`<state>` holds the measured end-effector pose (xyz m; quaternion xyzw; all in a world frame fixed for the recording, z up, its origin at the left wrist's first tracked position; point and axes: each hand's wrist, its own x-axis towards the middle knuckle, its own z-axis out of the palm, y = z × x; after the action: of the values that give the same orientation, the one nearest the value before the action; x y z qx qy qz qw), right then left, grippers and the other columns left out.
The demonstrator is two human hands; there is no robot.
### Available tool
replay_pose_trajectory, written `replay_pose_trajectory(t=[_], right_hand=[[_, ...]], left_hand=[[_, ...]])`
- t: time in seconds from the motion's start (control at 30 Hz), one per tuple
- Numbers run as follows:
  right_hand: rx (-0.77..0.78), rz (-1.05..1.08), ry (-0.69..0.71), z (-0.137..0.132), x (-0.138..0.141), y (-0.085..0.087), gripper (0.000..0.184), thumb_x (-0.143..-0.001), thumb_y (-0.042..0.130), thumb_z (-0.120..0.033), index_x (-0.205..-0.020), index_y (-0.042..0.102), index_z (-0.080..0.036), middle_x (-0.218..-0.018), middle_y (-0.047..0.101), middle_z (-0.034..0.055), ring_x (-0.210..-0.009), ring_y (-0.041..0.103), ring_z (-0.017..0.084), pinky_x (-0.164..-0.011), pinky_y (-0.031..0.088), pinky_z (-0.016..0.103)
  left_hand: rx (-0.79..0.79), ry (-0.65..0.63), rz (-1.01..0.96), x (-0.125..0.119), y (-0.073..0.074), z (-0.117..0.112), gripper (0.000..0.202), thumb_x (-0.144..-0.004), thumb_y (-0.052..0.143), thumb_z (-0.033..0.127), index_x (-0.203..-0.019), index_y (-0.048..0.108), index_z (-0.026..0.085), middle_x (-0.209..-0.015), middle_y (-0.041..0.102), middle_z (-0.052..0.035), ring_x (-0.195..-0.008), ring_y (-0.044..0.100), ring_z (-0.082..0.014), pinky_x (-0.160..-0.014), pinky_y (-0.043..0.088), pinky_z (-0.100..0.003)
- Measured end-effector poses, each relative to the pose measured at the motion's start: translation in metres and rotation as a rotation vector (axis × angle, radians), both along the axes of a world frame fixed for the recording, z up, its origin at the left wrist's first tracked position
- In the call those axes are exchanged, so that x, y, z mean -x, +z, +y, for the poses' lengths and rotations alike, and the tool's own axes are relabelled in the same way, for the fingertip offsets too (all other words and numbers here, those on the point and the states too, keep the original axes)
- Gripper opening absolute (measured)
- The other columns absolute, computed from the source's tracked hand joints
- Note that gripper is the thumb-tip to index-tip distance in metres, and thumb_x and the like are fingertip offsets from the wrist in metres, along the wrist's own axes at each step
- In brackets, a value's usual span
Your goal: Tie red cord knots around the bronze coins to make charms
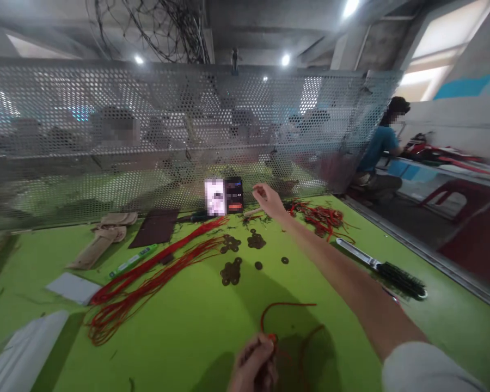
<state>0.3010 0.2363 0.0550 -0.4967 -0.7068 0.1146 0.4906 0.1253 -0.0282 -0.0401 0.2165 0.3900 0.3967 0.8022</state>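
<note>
At the bottom middle of the table my left hand (pixel 253 360) is closed in a pinch on a red cord (pixel 262 316). One end of that cord curves up and to the right over the table. My right hand (pixel 268 199) is raised at the far side, arm stretched out, just right of a lit phone (pixel 234 195). Its fingers are curled together, and I cannot make out what they hold, if anything. Between my hands lie small piles of dark coins (pixel 231 271), with a single coin (pixel 285 260) apart on the right.
Long bundles of red cord (pixel 147 272) stretch across the left. A red tangle (pixel 324 219) and a brush (pixel 400 279) lie at right. Beyond stands a perforated metal screen (pixel 167 136). A green-labelled strip (pixel 133 261) lies left. A person in blue (pixel 378 144) sits far right.
</note>
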Motion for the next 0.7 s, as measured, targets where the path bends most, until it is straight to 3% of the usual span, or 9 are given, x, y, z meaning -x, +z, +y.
replay_pose_trajectory(t=[0.1,0.2,0.27,0.33,0.43,0.57,0.63,0.7], right_hand=[[0.018,-0.054,0.19,-0.085,0.005,0.006,0.017,-0.087,0.043,-0.028,-0.096,0.054,-0.019,-0.084,0.061,0.0034,-0.072,0.057,0.014,-0.064,0.046,0.024],[0.095,-0.226,0.413,-0.18,0.014,-0.001,0.013,-0.086,0.045,-0.022,-0.085,0.058,-0.018,-0.077,0.062,0.0018,-0.066,0.055,0.012,-0.061,0.044,0.023],[0.163,-0.416,0.475,-0.232,0.02,-0.011,0.012,-0.082,0.05,-0.022,-0.074,0.058,-0.019,-0.065,0.059,-0.0011,-0.059,0.051,0.012,-0.057,0.04,0.023],[0.207,-0.523,0.477,-0.265,0.026,-0.025,0.011,-0.078,0.053,-0.02,-0.068,0.057,-0.02,-0.06,0.058,-0.003,-0.055,0.05,0.011,-0.056,0.037,0.024],[0.277,-0.53,0.339,-0.279,0.034,-0.046,0.011,-0.077,0.05,-0.019,-0.083,0.059,-0.022,-0.066,0.063,-0.002,-0.053,0.052,0.013,-0.05,0.034,0.024],[0.359,-0.371,0.123,-0.268,0.034,-0.065,0.018,-0.08,0.048,-0.024,-0.097,0.054,-0.022,-0.066,0.064,0.0012,-0.053,0.054,0.016,-0.045,0.031,0.026],[0.383,-0.303,0.159,-0.261,0.026,-0.065,0.016,-0.078,0.049,-0.022,-0.092,0.056,-0.023,-0.064,0.063,0.0006,-0.052,0.054,0.015,-0.045,0.033,0.025],[0.376,-0.261,0.29,-0.249,0.014,-0.056,0.015,-0.075,0.051,-0.016,-0.083,0.06,-0.024,-0.065,0.064,-0.0001,-0.053,0.054,0.014,-0.049,0.037,0.024]], left_hand=[[-0.053,0.072,0.11,0.003,0.01,0.001,0.033,-0.055,0.079,0.041,-0.063,0.06,0.014,-0.049,0.049,0.005,-0.044,0.038,-0.0044,-0.046,0.027,-0.017],[-0.132,0.107,0.186,0.01,0.025,0.004,0.033,-0.059,0.076,0.044,-0.07,0.064,0.016,-0.058,0.056,0.0019,-0.051,0.042,-0.0072,-0.053,0.033,-0.019],[-0.192,0.11,0.227,0.015,0.034,0.007,0.034,-0.056,0.077,0.044,-0.07,0.064,0.015,-0.064,0.058,-0.0001,-0.055,0.045,-0.0094,-0.055,0.035,-0.022],[-0.254,0.125,0.265,0.018,0.039,0.009,0.035,-0.056,0.077,0.044,-0.07,0.064,0.015,-0.066,0.059,-0.0008,-0.058,0.047,-0.0111,-0.058,0.037,-0.024],[-0.328,0.147,0.295,0.02,0.042,0.009,0.035,-0.055,0.077,0.045,-0.069,0.063,0.016,-0.065,0.058,0.0001,-0.06,0.047,-0.012,-0.06,0.037,-0.025],[-0.371,0.128,0.33,0.021,0.046,0.003,0.033,-0.059,0.074,0.046,-0.064,0.061,0.016,-0.058,0.054,0.0015,-0.056,0.044,-0.0109,-0.057,0.035,-0.023],[-0.357,0.127,0.346,0.022,0.048,-0.002,0.032,-0.062,0.073,0.046,-0.065,0.061,0.016,-0.057,0.054,0.002,-0.055,0.043,-0.0104,-0.057,0.034,-0.023],[-0.328,0.129,0.333,0.021,0.049,-0.008,0.032,-0.063,0.072,0.047,-0.065,0.061,0.017,-0.057,0.054,0.0024,-0.055,0.042,-0.0097,-0.057,0.034,-0.022]])
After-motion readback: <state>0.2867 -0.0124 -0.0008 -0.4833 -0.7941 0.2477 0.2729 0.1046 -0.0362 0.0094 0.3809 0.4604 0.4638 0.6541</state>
